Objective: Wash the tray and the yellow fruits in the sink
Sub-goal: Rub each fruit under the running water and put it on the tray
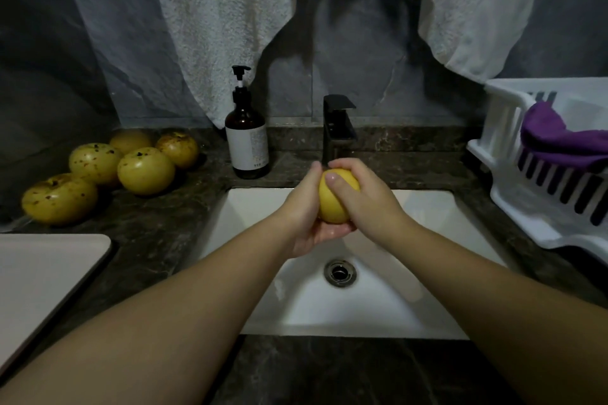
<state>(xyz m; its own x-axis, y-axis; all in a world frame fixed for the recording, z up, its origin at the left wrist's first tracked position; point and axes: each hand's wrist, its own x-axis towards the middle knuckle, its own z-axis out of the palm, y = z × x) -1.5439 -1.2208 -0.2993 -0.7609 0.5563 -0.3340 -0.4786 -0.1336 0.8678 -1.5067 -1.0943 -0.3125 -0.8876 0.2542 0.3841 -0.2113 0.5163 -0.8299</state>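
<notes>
While both forearms reach in over the sink [427,273], the two hands meet above the basin, just in front of the black tap [339,128], with one clean yellow fruit [335,204] clasped between them. The left hand [309,217] cups the fruit from below and from its left side, palm up and fingers curled up round the far side. The right hand [365,197] wraps over it from the right, thumb laid across the near face with the nail showing. Both hands are thus clamped on the same fruit, which is held clear of the basin floor, above and behind the drain [340,273]. Whether water is running from the tap cannot be told.

Five more fruits [144,171] sit in a loose cluster on the dark worktop [164,233] to the left of the sink; their skins are flecked with brown specks. Nearer, at the left edge, the pale tray [39,279] lies flat on the worktop, only partly in view. A brown pump bottle [246,138] with a white label stands upright behind the sink's left corner, between the fruits and the tap. To the right a white rack [526,194] rests on the worktop with a purple cloth [556,138] draped in it. Pale towels [230,26] hang against the grey wall behind.
</notes>
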